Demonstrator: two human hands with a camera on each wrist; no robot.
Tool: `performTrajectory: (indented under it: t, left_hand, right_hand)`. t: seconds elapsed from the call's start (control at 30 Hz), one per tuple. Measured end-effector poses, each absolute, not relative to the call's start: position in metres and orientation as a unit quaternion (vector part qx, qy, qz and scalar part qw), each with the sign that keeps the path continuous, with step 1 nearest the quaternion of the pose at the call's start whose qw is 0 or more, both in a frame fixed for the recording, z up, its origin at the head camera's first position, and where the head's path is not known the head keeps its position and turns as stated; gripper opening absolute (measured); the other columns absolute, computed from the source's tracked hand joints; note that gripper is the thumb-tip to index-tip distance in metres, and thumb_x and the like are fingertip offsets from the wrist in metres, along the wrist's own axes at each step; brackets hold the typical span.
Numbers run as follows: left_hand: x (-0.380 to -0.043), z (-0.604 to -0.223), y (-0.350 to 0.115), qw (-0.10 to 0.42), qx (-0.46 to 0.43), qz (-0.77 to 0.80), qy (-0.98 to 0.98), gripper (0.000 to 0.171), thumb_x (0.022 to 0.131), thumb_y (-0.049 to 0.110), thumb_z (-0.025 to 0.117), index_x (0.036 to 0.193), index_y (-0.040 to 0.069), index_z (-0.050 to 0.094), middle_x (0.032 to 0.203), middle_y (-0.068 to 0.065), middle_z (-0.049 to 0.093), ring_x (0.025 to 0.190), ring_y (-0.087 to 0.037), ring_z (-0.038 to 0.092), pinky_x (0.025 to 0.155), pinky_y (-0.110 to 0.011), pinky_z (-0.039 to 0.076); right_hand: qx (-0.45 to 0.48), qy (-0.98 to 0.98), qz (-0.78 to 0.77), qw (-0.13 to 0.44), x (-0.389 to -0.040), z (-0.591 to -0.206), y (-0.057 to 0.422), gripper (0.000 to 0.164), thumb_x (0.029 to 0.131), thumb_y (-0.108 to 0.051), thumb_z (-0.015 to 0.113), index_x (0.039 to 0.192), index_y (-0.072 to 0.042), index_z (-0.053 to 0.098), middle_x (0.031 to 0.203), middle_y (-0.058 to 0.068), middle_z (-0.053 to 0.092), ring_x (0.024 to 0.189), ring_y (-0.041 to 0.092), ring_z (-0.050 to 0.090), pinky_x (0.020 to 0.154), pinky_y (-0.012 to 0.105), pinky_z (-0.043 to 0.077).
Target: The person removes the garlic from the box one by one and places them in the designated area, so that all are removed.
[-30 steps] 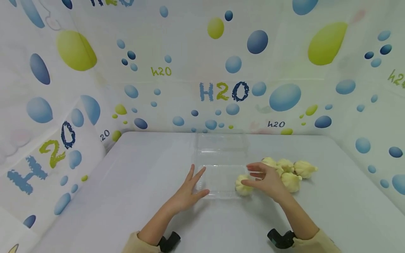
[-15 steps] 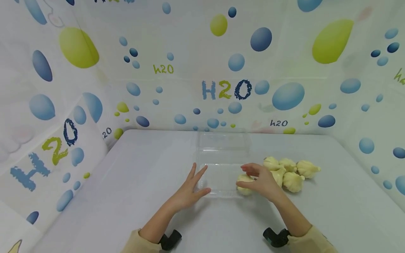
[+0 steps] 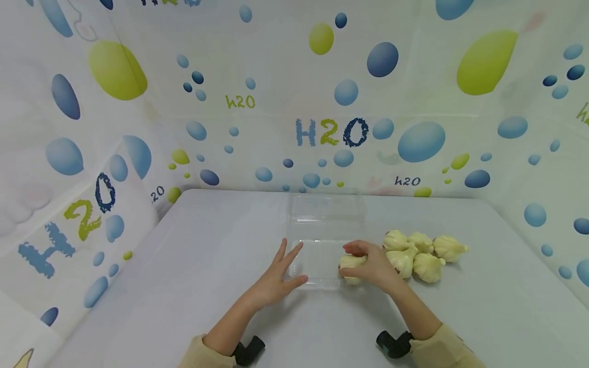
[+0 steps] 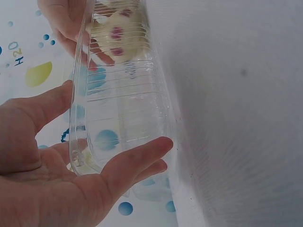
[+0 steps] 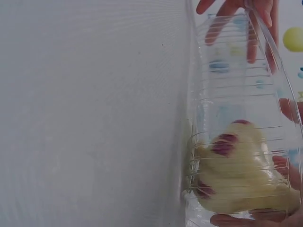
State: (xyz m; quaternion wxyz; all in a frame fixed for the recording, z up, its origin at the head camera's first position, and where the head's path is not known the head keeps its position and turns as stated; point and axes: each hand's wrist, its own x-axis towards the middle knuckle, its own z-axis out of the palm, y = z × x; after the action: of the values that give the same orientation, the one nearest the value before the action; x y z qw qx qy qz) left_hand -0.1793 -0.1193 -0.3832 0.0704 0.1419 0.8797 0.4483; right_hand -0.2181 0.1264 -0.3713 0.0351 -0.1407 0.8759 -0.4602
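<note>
A clear plastic clamshell container (image 3: 317, 263) stands on the table in front of me, its lid (image 3: 326, 207) folded back away from me. In its right end sits a cream garlic bulb (image 3: 350, 262) with purple patches, seen through the ribbed wall in the right wrist view. My right hand (image 3: 375, 266) reaches in from the right and holds this bulb between thumb and curled fingers. At the left end, my left hand (image 3: 271, 285) spreads its fingers along the container's wall, thumb at the near side.
Several more garlic bulbs (image 3: 427, 267) lie in a cluster right of the container, close beyond my right hand. The white table (image 3: 221, 230) meets a patterned curtain (image 3: 257, 61) at the back and sides. Black devices (image 3: 394, 344) sit at both wrists.
My right hand has moved left over the container and closed round the garlic bulb, which has shifted slightly left with it. The left hand stays in place. The view has drifted slightly.
</note>
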Motion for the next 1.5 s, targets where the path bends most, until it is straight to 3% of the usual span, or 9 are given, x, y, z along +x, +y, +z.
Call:
performTrajectory:
  t: [0.57, 1.07, 1.5]
  left_hand:
    - [-0.1793, -0.3838, -0.1187, 0.067, 0.138, 0.437, 0.886, 0.071, 0.088, 0.029, 0.061, 0.147, 0.021, 0.022, 0.151, -0.017, -0.005, 0.134, -0.044, 0.010, 0.095, -0.065, 0.022]
    - [-0.1794, -0.3828, -0.1187, 0.067, 0.140, 0.431, 0.889, 0.070, 0.088, 0.030, 0.061, 0.147, 0.022, 0.022, 0.152, -0.017, -0.005, 0.134, -0.044, 0.011, 0.096, -0.065, 0.022]
    - [-0.1797, -0.3830, -0.1178, 0.066, 0.139, 0.433, 0.888, 0.070, 0.088, 0.029, 0.061, 0.146, 0.022, 0.023, 0.151, -0.018, -0.005, 0.134, -0.044, 0.011, 0.096, -0.065, 0.022]
  right_hand:
    - [-0.106, 0.906, -0.403, 0.078, -0.2252, -0.3721, 0.1176, 0.062, 0.061, -0.019, 0.085, 0.115, -0.003, 0.059, 0.112, 0.012, 0.062, 0.105, 0.029, 0.053, 0.087, 0.046, 0.041]
    - [-0.103, 0.896, -0.430, 0.031, -0.2238, -0.3712, 0.1186, 0.057, 0.060, -0.023, 0.086, 0.109, -0.006, 0.063, 0.109, 0.007, 0.062, 0.101, 0.024, 0.051, 0.087, 0.044, 0.038]
    - [-0.085, 0.858, -0.505, 0.038, -0.2171, -0.3644, 0.1237, 0.058, 0.063, -0.018, 0.084, 0.114, -0.005, 0.060, 0.113, 0.008, 0.059, 0.102, 0.024, 0.048, 0.088, 0.042, 0.037]
